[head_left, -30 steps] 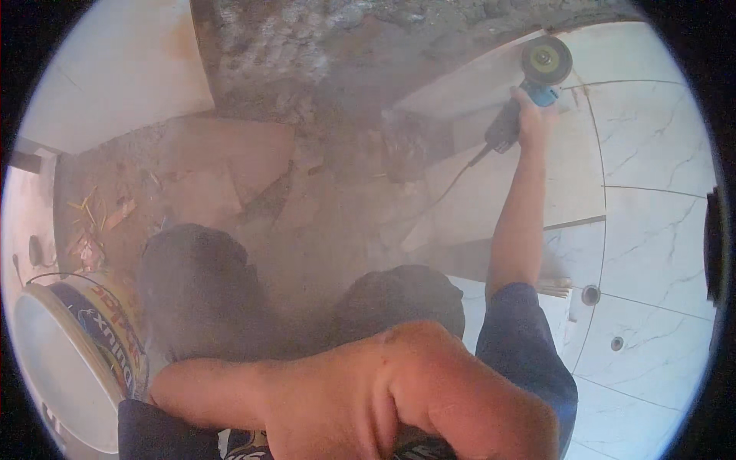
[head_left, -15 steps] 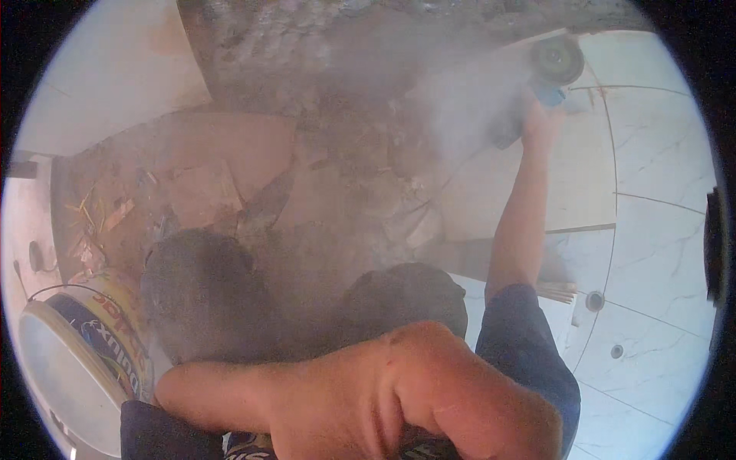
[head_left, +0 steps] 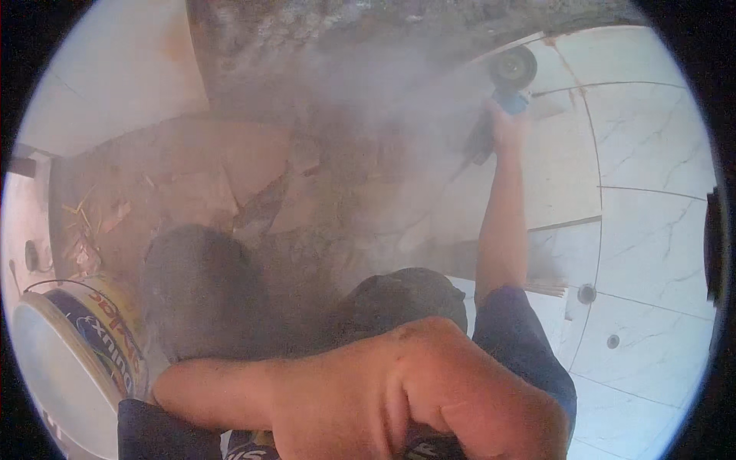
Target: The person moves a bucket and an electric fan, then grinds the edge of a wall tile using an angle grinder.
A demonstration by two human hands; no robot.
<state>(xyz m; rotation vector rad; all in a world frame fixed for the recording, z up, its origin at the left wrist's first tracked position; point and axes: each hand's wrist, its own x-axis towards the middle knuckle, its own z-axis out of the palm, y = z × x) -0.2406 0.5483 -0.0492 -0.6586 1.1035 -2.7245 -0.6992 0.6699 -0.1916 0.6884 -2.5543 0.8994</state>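
My right arm reaches up and forward, its hand [head_left: 506, 129] closed around an angle grinder [head_left: 512, 102] with a blue head and a dark body. The round grinder disc [head_left: 512, 69] is near the upper edge of a pale tile [head_left: 556, 157]; whether it touches is unclear through the dust. Thick pale dust [head_left: 406, 92] spreads left from the tool. Bent across the bottom of the view, very close, is my left arm; my left hand [head_left: 491, 395] is folded in near me, its fingers hidden, so its hold cannot be told.
White marbled tiles [head_left: 652, 253] cover the right side, with two round fittings [head_left: 586, 294]. My dark-clad knees [head_left: 406, 303] are bent in front of me. At lower left lies a tilted paint bucket [head_left: 65, 376]. Broken pieces and debris [head_left: 261, 203] lie on the brown ground.
My right hand and the grinder have shifted left and slightly down in view; the tiles also shift a little left. Dust has spread further left. My left arm stays nearly the same.
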